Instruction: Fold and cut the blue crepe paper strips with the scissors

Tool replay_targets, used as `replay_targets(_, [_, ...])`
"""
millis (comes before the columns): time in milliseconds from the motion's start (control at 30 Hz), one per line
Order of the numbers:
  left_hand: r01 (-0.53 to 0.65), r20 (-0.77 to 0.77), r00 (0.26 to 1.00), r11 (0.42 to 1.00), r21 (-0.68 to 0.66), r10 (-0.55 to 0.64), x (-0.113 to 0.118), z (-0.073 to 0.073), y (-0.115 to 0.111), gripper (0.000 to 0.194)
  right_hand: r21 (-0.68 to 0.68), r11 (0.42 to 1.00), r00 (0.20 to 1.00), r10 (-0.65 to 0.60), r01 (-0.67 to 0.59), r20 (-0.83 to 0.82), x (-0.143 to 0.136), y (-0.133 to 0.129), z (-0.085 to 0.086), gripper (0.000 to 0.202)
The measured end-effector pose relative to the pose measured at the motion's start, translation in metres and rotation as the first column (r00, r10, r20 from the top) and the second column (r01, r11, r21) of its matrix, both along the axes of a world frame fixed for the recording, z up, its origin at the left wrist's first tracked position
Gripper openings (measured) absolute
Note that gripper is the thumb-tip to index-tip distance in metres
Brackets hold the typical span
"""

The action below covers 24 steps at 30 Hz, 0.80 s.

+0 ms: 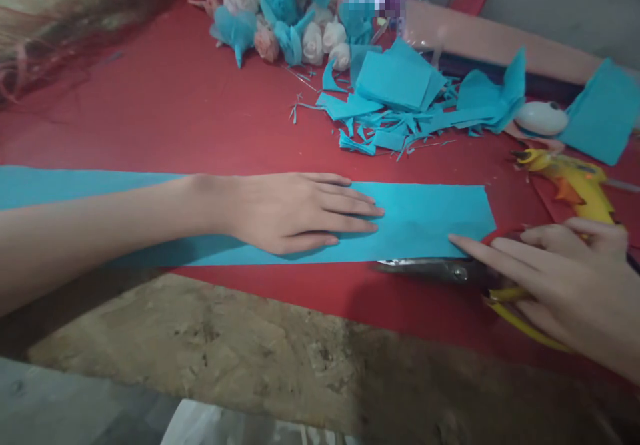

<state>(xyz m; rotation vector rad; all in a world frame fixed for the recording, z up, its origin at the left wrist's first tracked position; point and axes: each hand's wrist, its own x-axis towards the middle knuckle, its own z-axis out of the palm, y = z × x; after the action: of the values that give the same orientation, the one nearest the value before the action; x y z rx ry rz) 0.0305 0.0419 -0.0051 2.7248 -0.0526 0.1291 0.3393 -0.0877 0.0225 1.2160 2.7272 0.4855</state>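
Note:
A long strip of bright blue crepe-like paper lies flat across the red table covering. Pressed on it is my left hand, palm down with the fingers stretched out. My right hand holds a pair of scissors by the handles, which look red and yellow and are partly hidden by the fingers. The index finger points out over the strip's lower right edge. Dark blades lie along the strip's near edge, pointing left; I cannot tell whether they touch the paper.
Blue paper scraps and a stack of cut blue squares lie behind the strip. A yellow glue gun and a white oval object are at the right. Fabric-like flowers stand at the back. Bare board shows in front.

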Motion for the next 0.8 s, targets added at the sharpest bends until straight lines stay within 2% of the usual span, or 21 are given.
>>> replay_targets(133, [-0.001, -0.017, 1.000, 0.998, 0.058, 0.003, -0.001, -0.005, -0.001, 0.046, 0.001, 0.997, 0.997, -0.077, 0.077, 0.017, -0.002, -0.006, -0.001, 0.052])
replay_targets(267, [-0.017, -0.023, 1.000, 0.998, 0.054, 0.019, -0.001, -0.004, -0.001, 0.046, -0.007, 0.996, 0.995, -0.094, 0.094, 0.019, 0.002, -0.005, -0.001, 0.053])
replay_targets(500, [-0.025, -0.002, 1.000, 1.000, 0.011, 0.025, -0.001, -0.004, 0.000, 0.045, -0.005, 0.999, 0.998, -0.048, 0.049, 0.050, 0.001, 0.000, -0.003, 0.046])
replay_targets(633, [-0.035, 0.014, 0.999, 0.999, -0.019, 0.035, 0.000, -0.004, -0.001, 0.045, -0.004, 0.999, 0.997, -0.053, 0.054, 0.048, -0.008, 0.003, -0.005, 0.042])
replay_targets(800, [-0.034, 0.005, 0.999, 0.999, -0.005, 0.034, 0.000, -0.003, -0.001, 0.045, -0.008, 1.000, 1.000, -0.003, 0.003, 0.009, -0.022, 0.010, -0.005, 0.045])
